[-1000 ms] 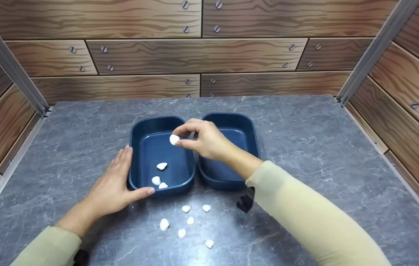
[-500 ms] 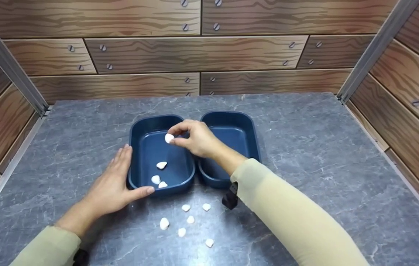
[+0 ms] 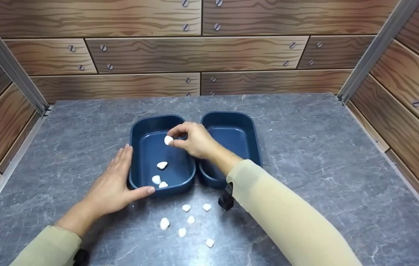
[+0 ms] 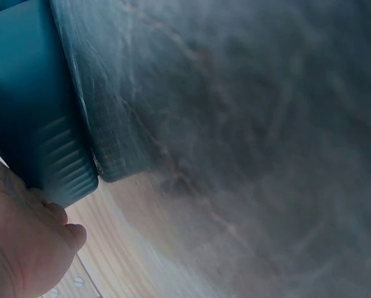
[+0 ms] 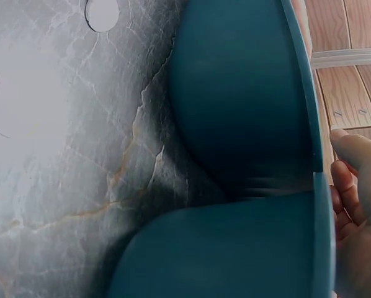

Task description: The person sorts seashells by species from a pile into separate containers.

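Between thumb and forefinger, my right hand (image 3: pixel 196 141) pinches a small white stone (image 3: pixel 168 140) above the left blue tray (image 3: pixel 191 181). Inside that tray lie a white stone (image 3: pixel 162 165) near the middle and two more, one a pale pebble (image 3: pixel 156 180), by the front wall. My left hand (image 3: pixel 111 188) rests against the tray's left side and front corner, fingers straight and thumb along the rim. In the left wrist view the curled-looking fingertips (image 4: pixel 77 236) touch the ribbed tray wall (image 4: pixel 43 112). The right wrist view shows my right hand (image 5: pixel 362 198) beyond the tray rims, the stone hidden.
A second blue tray (image 3: pixel 257 147) stands right beside the first, with my right forearm crossing over it. Several loose white stones, among them a larger one (image 3: pixel 164 223), lie on the grey marbled table (image 3: pixel 323 166) in front. Wood-patterned walls (image 3: pixel 194 55) enclose the back and sides.
My right hand has moved a little left with the white stone, farther over the left tray, then dipped slightly. The left hand and the trays have stayed in place.
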Available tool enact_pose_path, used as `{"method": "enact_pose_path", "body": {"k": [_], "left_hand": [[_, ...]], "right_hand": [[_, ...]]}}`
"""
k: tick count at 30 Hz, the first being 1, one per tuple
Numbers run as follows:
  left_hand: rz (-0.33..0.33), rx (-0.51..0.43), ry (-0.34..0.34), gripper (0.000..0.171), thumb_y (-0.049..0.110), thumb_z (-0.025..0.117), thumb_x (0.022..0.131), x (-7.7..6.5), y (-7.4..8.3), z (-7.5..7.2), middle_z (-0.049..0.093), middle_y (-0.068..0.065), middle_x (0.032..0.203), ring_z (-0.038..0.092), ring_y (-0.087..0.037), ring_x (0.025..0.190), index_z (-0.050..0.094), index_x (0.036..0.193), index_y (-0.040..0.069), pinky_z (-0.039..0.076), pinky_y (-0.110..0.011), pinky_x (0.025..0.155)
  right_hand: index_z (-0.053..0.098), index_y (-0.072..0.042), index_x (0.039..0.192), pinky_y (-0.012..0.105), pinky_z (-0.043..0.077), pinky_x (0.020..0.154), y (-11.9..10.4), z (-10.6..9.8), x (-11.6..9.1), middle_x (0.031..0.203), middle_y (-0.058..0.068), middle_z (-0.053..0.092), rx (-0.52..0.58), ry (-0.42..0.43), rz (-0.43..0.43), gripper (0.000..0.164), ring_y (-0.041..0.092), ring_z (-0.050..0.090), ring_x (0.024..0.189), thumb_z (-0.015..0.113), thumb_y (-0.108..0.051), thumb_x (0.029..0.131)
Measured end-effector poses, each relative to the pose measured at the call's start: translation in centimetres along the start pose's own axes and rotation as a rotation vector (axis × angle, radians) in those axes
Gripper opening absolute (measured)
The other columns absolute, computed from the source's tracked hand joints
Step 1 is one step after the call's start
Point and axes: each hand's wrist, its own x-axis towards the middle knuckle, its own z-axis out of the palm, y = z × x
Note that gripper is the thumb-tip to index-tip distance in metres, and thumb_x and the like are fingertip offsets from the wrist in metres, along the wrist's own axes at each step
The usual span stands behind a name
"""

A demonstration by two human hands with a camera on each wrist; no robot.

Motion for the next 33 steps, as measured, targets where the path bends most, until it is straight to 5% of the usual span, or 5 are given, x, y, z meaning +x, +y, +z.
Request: {"method": "enact_pose_path", "body": {"k": [17, 33], "left_hand": [[-0.013, 0.01, -0.007, 0.129, 0.077, 0.07, 0.087, 0.1, 0.1, 0.1, 0.005, -0.018, 0.177, 0.005, -0.041, 0.162, 0.004, 0.17, 0.003, 0.015, -0.066, 0.126], [-0.001, 0.013, 0.003, 0.128, 0.076, 0.07, 0.088, 0.0, 0.0, 0.0, 0.005, -0.019, 0.177, 0.006, -0.041, 0.162, 0.004, 0.17, 0.002, 0.015, -0.066, 0.126]], "right_hand": [[0.078, -0.011, 0.123, 0.029, 0.054, 0.09, -0.4, -0.3, -0.6, 0.116, 0.01, 0.075, 0.021, 0.026, 0.002, 0.027, 0.017, 0.066, 0.103, 0.081, -0.019, 0.097], [0.078, -0.009, 0.121, 0.038, 0.055, 0.081, -3.9, -0.7, -5.4, 0.109, 0.002, 0.075, 0.086, 0.026, -0.261, 0.026, 0.018, 0.069, 0.1, 0.081, -0.017, 0.097]]}}
